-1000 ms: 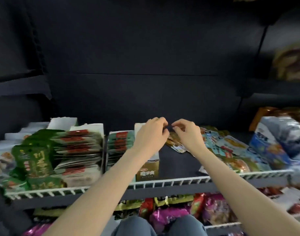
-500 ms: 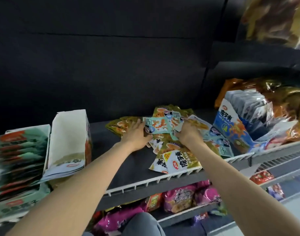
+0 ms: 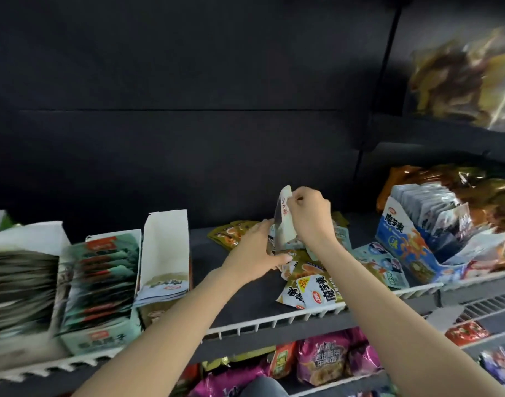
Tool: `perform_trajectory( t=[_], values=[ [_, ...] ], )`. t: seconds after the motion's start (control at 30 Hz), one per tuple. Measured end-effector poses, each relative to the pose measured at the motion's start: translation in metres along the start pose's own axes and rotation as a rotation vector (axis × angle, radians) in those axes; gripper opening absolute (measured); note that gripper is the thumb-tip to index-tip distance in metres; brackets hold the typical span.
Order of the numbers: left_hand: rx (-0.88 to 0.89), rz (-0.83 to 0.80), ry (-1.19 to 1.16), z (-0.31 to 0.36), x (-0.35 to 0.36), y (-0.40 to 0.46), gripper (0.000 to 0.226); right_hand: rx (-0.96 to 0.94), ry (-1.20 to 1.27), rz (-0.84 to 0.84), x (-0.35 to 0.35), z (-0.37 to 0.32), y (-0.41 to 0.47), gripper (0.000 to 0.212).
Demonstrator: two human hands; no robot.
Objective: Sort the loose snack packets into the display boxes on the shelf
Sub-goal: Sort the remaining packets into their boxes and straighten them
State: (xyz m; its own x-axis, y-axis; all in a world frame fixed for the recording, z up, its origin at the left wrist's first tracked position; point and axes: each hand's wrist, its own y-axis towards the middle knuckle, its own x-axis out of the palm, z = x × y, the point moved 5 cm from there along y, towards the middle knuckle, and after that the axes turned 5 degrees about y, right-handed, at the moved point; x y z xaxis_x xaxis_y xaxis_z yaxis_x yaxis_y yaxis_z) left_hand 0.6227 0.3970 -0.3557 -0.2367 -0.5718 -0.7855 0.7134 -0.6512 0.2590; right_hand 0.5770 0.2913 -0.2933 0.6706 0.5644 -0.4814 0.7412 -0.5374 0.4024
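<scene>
A heap of loose snack packets (image 3: 311, 279) in olive, white and light blue lies on the dark shelf (image 3: 234, 296). My right hand (image 3: 310, 216) pinches a pale packet (image 3: 284, 222) by its top and holds it upright above the heap. My left hand (image 3: 255, 253) rests with straight fingers against the lower edge of that packet and the heap. An almost empty olive display box (image 3: 165, 262) stands left of the heap. A green box (image 3: 102, 285) full of packets is further left. A blue display box (image 3: 417, 239) with grey-blue packets stands at the right.
A white wire rail (image 3: 274, 320) runs along the shelf's front edge. Purple and red packets (image 3: 325, 359) fill the shelf below. Large brown bags (image 3: 480, 184) sit behind the blue box, and more hang at the upper right. A dark panel forms the back wall.
My right hand has lifted one pale packet out of the heap and stood it up. My left hand moved right to its lower edge. The view shifted slightly left.
</scene>
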Motion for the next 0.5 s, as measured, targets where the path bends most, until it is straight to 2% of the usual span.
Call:
perform_trajectory(
  t=[0.07,0.13,0.2,0.33,0.4,0.5],
  values=[
    [-0.029,0.168,0.084,0.003,-0.031,-0.017,0.051,0.067,0.141,-0.026,0.000,-0.018,-0.008,0.025],
    [-0.058,0.357,0.225,0.007,-0.068,-0.042,0.029,0.145,0.411,-0.120,0.005,-0.037,-0.020,0.026],
    [-0.047,0.487,0.241,0.009,-0.106,-0.067,0.024,0.179,0.680,-0.249,0.013,-0.064,-0.038,0.027],
    [-0.026,0.550,-0.021,0.004,-0.174,-0.111,0.031,-0.022,0.534,-0.392,0.028,-0.113,-0.061,0.035],
    [-0.016,0.589,-0.091,-0.005,-0.202,-0.131,0.029,-0.094,0.536,-0.439,0.043,-0.138,-0.073,0.026],
    [-0.005,0.657,-0.068,-0.023,-0.241,-0.163,0.022,-0.180,0.598,-0.422,0.070,-0.172,-0.088,0.012]
  ],
)
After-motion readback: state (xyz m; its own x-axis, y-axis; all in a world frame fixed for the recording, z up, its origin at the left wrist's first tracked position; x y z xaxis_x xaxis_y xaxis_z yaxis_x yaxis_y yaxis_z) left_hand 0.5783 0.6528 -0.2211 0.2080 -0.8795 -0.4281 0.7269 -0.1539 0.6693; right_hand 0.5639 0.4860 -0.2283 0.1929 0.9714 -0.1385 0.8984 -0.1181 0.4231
